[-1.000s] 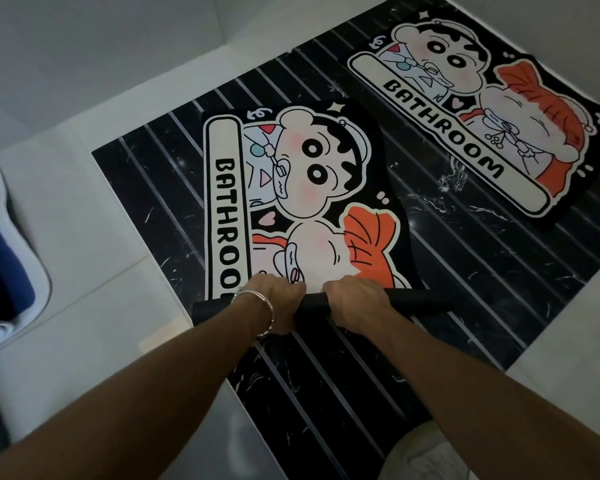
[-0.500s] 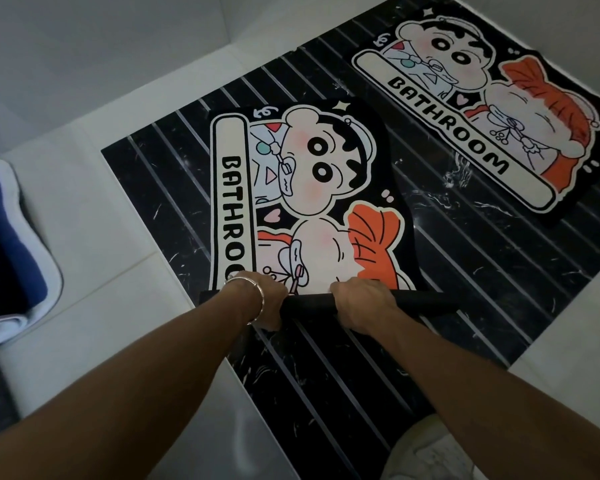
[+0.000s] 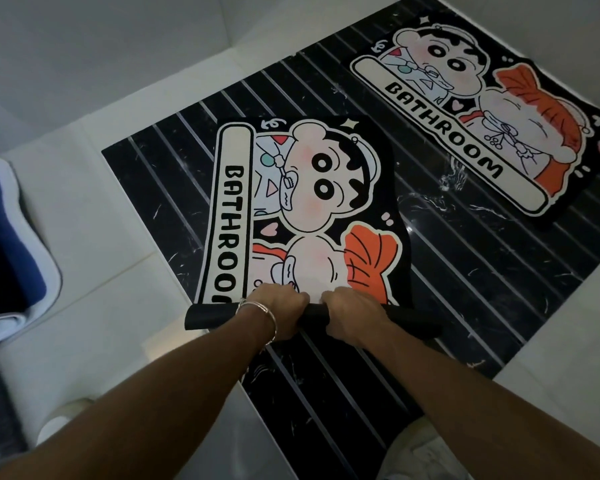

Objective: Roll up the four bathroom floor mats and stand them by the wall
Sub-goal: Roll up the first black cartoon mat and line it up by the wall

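Both arms reached forward and down, side by side, palms down. The left hand (image 3: 281,311) (a thin silver bracelet (image 3: 261,311) at its wrist) and the right hand (image 3: 352,315) sat close together but apart, knuckles up, fingers held together and curled over the roll (image 3: 205,317) formed at the near end of the near mat (image 3: 309,202); the fingertips were tucked out of sight. That roll, showing its black underside, lay crosswise, left to right, its right end slightly nearer the person. The unrolled rest of the mat lay flat on the black striped floor (image 3: 482,271), long axis pointing away from the person, the word BATHROOM running along its left edge. The far mat (image 3: 465,126) lay flat and fully open, well apart at upper right, its long axis angled from upper left to lower right. A blue and white cloth (image 3: 11,244) rested on the white tiles (image 3: 94,237) at the left edge
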Demonstrator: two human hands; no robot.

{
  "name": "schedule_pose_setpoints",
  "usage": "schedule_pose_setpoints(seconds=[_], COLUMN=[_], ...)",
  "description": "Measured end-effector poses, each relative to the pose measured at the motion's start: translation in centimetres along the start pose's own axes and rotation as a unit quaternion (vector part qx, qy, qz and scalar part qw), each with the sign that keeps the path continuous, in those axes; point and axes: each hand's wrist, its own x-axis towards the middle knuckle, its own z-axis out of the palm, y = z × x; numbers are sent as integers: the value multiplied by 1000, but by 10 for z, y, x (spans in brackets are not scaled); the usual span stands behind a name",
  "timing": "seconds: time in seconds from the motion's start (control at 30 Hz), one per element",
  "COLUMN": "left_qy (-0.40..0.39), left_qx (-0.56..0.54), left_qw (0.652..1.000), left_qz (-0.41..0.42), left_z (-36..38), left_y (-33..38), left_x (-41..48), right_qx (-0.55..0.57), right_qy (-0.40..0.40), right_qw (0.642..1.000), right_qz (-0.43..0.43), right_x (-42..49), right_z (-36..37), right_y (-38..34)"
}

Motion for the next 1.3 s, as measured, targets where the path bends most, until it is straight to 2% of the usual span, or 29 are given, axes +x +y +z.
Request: schedule_pose_setpoints(seconds=[0.07, 0.13, 0.3, 0.37, 0.47, 0.53, 0.63, 0.7, 0.77, 0.9, 0.97, 1.1, 1.17, 1.3], left_qy=[-17, -6, 22, 60, 85, 53, 10, 11, 40, 104, 78, 18, 39, 118], left_qx=[-18, -12, 24, 19, 3, -10, -46, -46, -18, 14, -14, -43, -29, 30], left_qw=[1000, 1000, 999, 998, 996, 998, 999, 999, 999, 994, 997, 999, 999, 992], left_qz=[-7, -15, -23, -15, 12, 19, 1, -3, 7, 26, 7, 7, 16, 32], left_z=[-4, -5, 4, 5, 6, 5, -1, -3, -2, 10, 10, 1, -1, 8], left_y=[-1, -1, 4, 4, 3, 3, 0, -1, 0, 4, 4, 0, 0, 4], left_x=[0, -2, -7, -8, -7, -5, -2, -2, -4, -8, -6, 3, 0, -7], right_qx=[-15, -14, 16, 22, 40, 30, 1, -21, -15, 53, 51, -10, 16, 74], right_qy=[71, 86, -23, -62, -82, -62, 54, 103, 84, -25, -8, 94, 76, -19], right_qw=[997, 996, 1000, 998, 996, 998, 999, 994, 996, 998, 998, 995, 997, 997], right_qz=[-2, 2, -3, 1, -1, -3, -9, -25, -26, -26, -20, -22, -7, 10], right_x=[-2, -2, 3, 5, 6, 4, -1, -4, -5, 0, -2, -7, -7, -3], right_z=[5, 8, 2, -6, -13, -13, 1, 11, 11, -5, -6, 8, 9, -4], right_y=[3, 5, 4, 7, 12, 12, 10, 10, 11, 12, 12, 11, 11, 14])
